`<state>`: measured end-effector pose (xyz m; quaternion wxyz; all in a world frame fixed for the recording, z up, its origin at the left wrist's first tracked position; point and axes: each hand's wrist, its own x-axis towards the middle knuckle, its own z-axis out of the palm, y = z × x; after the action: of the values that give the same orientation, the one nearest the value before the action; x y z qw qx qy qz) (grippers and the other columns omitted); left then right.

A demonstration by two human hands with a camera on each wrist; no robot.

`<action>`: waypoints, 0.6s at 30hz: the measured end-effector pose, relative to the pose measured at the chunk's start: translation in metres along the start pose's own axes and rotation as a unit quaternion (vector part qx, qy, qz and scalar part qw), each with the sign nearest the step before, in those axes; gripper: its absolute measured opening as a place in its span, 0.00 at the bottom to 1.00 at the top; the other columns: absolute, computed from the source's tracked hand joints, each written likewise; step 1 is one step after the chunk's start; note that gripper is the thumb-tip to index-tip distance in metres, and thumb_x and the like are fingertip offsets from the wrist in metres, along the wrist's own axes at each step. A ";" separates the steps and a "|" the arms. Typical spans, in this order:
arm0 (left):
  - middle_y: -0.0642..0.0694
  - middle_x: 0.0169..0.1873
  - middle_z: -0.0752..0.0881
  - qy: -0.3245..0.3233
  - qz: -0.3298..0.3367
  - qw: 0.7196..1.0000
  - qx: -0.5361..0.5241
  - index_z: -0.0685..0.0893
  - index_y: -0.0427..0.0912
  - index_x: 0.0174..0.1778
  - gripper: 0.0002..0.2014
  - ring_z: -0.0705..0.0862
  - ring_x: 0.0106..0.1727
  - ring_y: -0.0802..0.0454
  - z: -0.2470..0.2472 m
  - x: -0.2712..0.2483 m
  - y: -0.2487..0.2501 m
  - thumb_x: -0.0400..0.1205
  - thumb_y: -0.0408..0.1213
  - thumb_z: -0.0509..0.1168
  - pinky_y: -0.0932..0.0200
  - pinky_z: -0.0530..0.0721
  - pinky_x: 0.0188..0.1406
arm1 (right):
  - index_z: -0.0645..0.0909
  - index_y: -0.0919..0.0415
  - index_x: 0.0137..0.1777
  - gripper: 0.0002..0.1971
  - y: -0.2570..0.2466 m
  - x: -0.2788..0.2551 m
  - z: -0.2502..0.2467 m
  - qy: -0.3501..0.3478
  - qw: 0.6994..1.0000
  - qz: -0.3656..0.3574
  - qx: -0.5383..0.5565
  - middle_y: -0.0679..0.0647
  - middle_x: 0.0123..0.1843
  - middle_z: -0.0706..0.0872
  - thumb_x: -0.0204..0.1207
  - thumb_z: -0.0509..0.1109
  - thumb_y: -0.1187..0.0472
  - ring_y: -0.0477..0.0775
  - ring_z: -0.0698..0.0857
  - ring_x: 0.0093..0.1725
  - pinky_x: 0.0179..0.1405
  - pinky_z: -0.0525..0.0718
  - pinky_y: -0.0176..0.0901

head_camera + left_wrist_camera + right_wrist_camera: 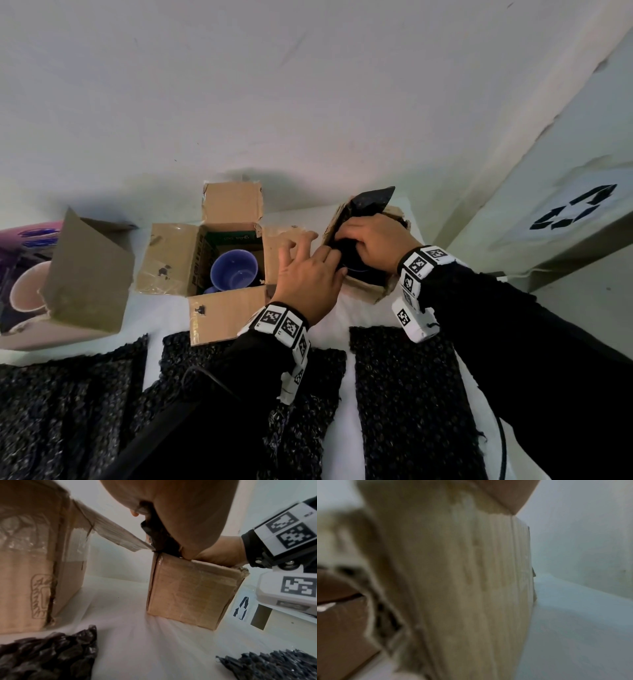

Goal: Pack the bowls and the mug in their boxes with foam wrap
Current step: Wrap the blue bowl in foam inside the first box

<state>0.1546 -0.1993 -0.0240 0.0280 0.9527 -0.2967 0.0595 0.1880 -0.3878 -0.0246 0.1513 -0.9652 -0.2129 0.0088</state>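
While both hands work inside the small box [363, 287] on the bench, the right hand [376, 246] curls over black foam wrap [371, 200] to cushion a bowl, and the left hand [308, 277], fingers spread, tucks beside it.

A plain white wall [308, 85] fills the upper part of the head view, marked with faint scuffs and hairline cracks. Below it lies a white tabletop [164, 308], also seen from the left wrist [137, 635] and, blurred, from the right wrist [573, 615]. To the right stands a pale grey-white panel [565, 137] bearing a black recycling symbol of three chasing arrows [575, 207], partly visible from the left wrist [241, 607]. A thin dark cable [503, 445] curves near the lower right edge.
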 end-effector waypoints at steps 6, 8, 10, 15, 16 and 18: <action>0.54 0.56 0.83 -0.019 -0.003 1.000 -0.007 0.78 0.50 0.52 0.15 0.66 0.73 0.42 0.003 -0.002 -0.002 0.85 0.54 0.51 0.37 0.60 0.65 | 0.77 0.46 0.70 0.22 -0.012 0.006 -0.001 -0.076 0.988 0.033 -0.128 0.45 0.67 0.79 0.76 0.63 0.60 0.53 0.72 0.66 0.60 0.68 0.53; 0.54 0.61 0.81 -0.023 -0.004 1.000 -0.006 0.80 0.50 0.54 0.17 0.64 0.73 0.42 0.005 -0.004 -0.002 0.85 0.54 0.50 0.37 0.60 0.66 | 0.75 0.44 0.72 0.23 -0.012 0.006 0.000 -0.079 0.985 0.053 -0.144 0.45 0.69 0.77 0.76 0.62 0.60 0.54 0.70 0.67 0.60 0.67 0.54; 0.54 0.66 0.78 -0.021 -0.007 1.000 -0.013 0.80 0.51 0.58 0.19 0.62 0.74 0.43 0.005 -0.007 -0.002 0.85 0.55 0.49 0.37 0.60 0.67 | 0.76 0.44 0.71 0.23 -0.011 0.005 0.001 -0.078 0.985 0.056 -0.145 0.45 0.68 0.78 0.76 0.62 0.60 0.54 0.70 0.67 0.59 0.67 0.54; 0.57 0.64 0.80 -0.020 0.030 0.999 0.003 0.80 0.52 0.57 0.22 0.66 0.73 0.42 0.001 -0.007 -0.008 0.79 0.62 0.52 0.37 0.60 0.64 | 0.83 0.59 0.56 0.16 -0.011 0.003 -0.003 0.055 0.989 0.043 -0.133 0.56 0.54 0.84 0.68 0.65 0.65 0.62 0.79 0.52 0.46 0.76 0.53; 0.57 0.62 0.81 -0.024 0.040 0.999 0.016 0.80 0.52 0.57 0.22 0.67 0.73 0.42 0.000 -0.005 -0.010 0.78 0.62 0.54 0.38 0.59 0.63 | 0.82 0.59 0.56 0.17 -0.009 0.003 -0.004 0.099 0.983 0.061 -0.143 0.57 0.56 0.83 0.66 0.66 0.66 0.63 0.79 0.52 0.44 0.76 0.53; 0.56 0.60 0.82 -0.034 0.050 0.998 0.033 0.79 0.51 0.60 0.22 0.67 0.72 0.42 0.000 -0.002 -0.013 0.77 0.60 0.59 0.39 0.59 0.62 | 0.79 0.57 0.63 0.23 -0.002 0.003 -0.007 0.123 0.972 0.104 -0.173 0.57 0.62 0.80 0.66 0.69 0.66 0.64 0.77 0.56 0.46 0.76 0.54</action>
<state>0.1608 -0.1874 -0.0245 -0.0166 0.9387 -0.3422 0.0383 0.1903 -0.3864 -0.0175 0.0052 -0.9872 -0.0899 -0.1316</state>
